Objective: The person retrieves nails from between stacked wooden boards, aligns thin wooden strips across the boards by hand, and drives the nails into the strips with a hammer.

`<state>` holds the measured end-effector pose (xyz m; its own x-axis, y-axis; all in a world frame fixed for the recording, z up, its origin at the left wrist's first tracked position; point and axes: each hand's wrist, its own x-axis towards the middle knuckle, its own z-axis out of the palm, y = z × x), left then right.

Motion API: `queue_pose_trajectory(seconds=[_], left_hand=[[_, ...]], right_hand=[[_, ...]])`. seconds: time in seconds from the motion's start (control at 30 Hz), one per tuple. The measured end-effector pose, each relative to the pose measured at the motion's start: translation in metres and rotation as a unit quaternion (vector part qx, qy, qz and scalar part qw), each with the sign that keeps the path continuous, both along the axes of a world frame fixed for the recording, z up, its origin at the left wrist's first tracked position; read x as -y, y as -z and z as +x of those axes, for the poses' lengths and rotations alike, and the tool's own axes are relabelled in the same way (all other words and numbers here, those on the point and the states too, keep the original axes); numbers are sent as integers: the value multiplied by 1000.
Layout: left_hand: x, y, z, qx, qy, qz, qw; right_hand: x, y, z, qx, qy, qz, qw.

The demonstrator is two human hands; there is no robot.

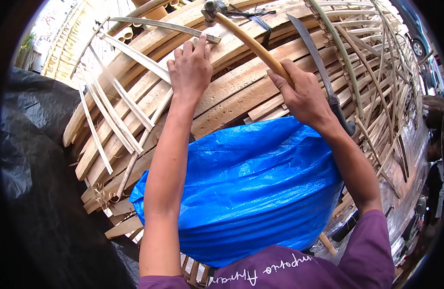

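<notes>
My right hand [306,98] is wrapped round the wooden handle of a hammer [253,44]. The hammer's metal head points up and left, above the planks. My left hand [190,70] has its fingers bent over the end of a thin bamboo strip [166,25], pressing it near the planks; what lies under the fingertips is hidden. Several pale strips [116,113] fan out to the left, joined to that frame. Beside my right hand lies a machete [312,50], its dark handle close to my forearm. A blue tarp [255,183] covers my lap.
Stacked wooden planks [231,103] run diagonally beneath both hands. A lattice of thin strips [376,67] rests on the right. Black sheeting [39,192] hangs at the left. Black straps [253,17] lie near the hammer head, and a vehicle [417,45] shows at far right.
</notes>
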<state>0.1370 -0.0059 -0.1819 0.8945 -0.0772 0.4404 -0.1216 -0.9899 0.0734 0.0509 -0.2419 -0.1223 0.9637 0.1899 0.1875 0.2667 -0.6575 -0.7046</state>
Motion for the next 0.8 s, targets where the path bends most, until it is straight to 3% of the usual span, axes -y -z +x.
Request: queue_pose_trajectory(seconds=[0.13,0.2,0.3,0.47,0.53,0.63,0.8], left_hand=[[2,-1,-2,-4,1,4,1000],[2,-2,-2,-2,-5,5,1000],[5,-5,1,-3,-4,-3,1000],[0,2,0,9,6,12,1000],[5,-6,-3,-18,-3,-5,1000],[4,-1,-1,25,-5,8,1000],[2,1,-1,6,-4,15,1000]], right_hand=[[-3,6,-1,54,-4,57,997],[1,22,3,-6,-9,-2,1000],[4,20,6,6,-14,-16,1000],[-5,9,-1,72,-9,67,995],[-1,26,4,13,-17,-18,1000],[-3,19,7,1,-11,-18,1000],[-5,8,-2,57,4,74,996]])
